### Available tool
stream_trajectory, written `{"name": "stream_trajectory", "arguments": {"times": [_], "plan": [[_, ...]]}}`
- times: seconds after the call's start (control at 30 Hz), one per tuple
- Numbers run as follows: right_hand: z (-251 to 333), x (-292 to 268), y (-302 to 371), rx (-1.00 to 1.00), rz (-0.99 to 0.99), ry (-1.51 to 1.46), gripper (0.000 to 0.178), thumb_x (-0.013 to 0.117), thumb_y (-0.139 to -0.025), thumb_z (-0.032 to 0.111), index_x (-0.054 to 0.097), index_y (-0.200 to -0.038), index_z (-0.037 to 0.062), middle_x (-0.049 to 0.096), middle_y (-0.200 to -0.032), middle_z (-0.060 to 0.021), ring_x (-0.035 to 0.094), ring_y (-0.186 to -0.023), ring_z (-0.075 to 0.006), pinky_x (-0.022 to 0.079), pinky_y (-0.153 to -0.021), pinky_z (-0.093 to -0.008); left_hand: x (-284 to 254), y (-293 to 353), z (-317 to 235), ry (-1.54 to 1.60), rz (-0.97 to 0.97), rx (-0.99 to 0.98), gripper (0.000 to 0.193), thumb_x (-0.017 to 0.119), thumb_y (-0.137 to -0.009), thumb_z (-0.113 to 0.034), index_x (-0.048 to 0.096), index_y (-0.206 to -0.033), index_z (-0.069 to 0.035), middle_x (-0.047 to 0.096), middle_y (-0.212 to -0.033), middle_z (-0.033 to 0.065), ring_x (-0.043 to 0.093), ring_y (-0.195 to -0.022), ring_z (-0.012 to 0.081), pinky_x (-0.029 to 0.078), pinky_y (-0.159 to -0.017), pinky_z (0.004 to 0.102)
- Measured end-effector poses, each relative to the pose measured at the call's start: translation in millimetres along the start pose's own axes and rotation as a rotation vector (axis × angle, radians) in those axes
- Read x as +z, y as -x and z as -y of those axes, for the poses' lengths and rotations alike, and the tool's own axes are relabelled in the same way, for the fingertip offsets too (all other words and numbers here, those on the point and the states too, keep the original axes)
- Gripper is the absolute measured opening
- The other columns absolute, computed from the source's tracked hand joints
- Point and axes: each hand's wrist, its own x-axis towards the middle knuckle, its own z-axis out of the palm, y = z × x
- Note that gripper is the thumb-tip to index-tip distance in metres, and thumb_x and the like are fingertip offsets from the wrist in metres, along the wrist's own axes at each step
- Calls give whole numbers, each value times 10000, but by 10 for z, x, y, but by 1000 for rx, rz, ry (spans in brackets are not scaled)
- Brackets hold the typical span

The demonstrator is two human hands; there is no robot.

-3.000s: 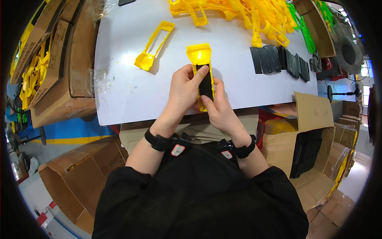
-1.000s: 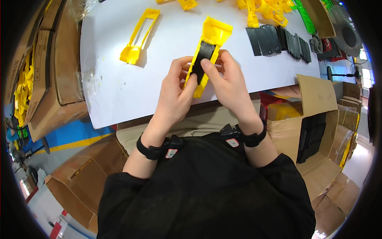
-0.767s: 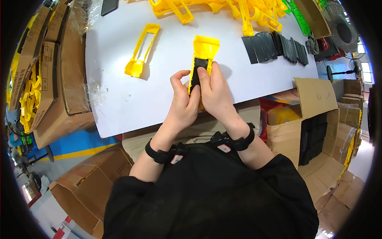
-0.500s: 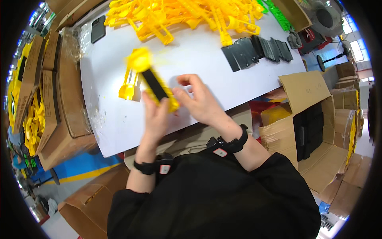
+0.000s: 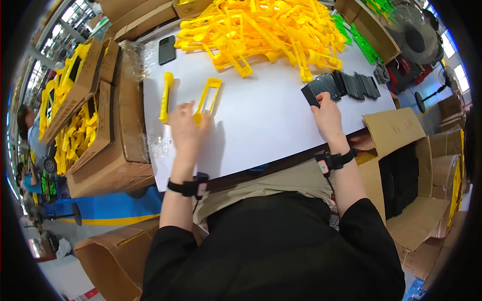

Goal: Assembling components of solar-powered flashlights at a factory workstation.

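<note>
My right hand (image 5: 329, 119) pinches the near end of a flat black strip (image 5: 310, 95) at the left end of a row of dark strips (image 5: 351, 85). Smeared by motion, my left hand (image 5: 186, 131) is at the lower end of a yellow open frame (image 5: 210, 95) lying on the white table; whether its fingers grip the frame cannot be made out. Just left of that hand, a narrow yellow part (image 5: 166, 98) rests on the tabletop.
A big heap of yellow plastic parts (image 5: 261, 35) covers the table's far side, with green parts (image 5: 365, 44) to its right. A black phone (image 5: 166, 50) lies at far left. Cardboard boxes (image 5: 125, 115) flank the table; an open carton (image 5: 396, 120) at right holds black pieces.
The yellow part with the black strip has left my hands; a yellow part now lies at left. My right hand has moved right and taken a black strip. The view has shifted.
</note>
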Motion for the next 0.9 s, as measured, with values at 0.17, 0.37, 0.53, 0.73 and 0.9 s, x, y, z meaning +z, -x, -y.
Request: {"name": "stream_trajectory", "arguments": {"times": [0.17,0.37,0.53,0.73,0.9], "plan": [[182,-76,90,-7,332,-555,187,608,-853,83,605,-1005,-27,647,-863,-109,601,-761,-197,471,-694,-315,-92,26,-217,124,219,-181,559,725,-735,-191,516,-1230,-35,596,-1047,164,573,-999,310,467,-851,400],[805,-224,410,-394,293,-721,224,635,-828,70,638,-1045,15,634,-884,-59,570,-902,-161,444,-835,-286,-533,-19,-241,758,417,-78,612,794,-665,-48,517,-1209,-28,592,-1099,107,571,-1016,205,456,-901,309],[974,140,650,1,594,-1146,201,636,-864,83,633,-1031,-27,638,-910,-37,565,-828,-101,470,-749,-264,-428,0,-481,1526,484,-427,621,701,-738,54,420,-1287,-21,565,-1155,126,568,-1091,243,464,-931,358],[1117,369,815,146,355,-1134,262,686,-816,86,628,-1064,25,637,-868,-62,587,-814,-131,475,-744,-284,169,307,-978,1670,311,-780,222,542,-936,-72,469,-1134,-4,559,-1117,115,605,-1005,205,505,-843,318],[985,140,784,-428,-83,-382,359,716,-772,135,594,-1098,46,628,-933,-142,597,-897,-265,459,-828,-355,184,272,-908,1669,274,-792,123,577,-927,-121,481,-938,-45,581,-943,52,590,-813,80,490,-754,237]]}}
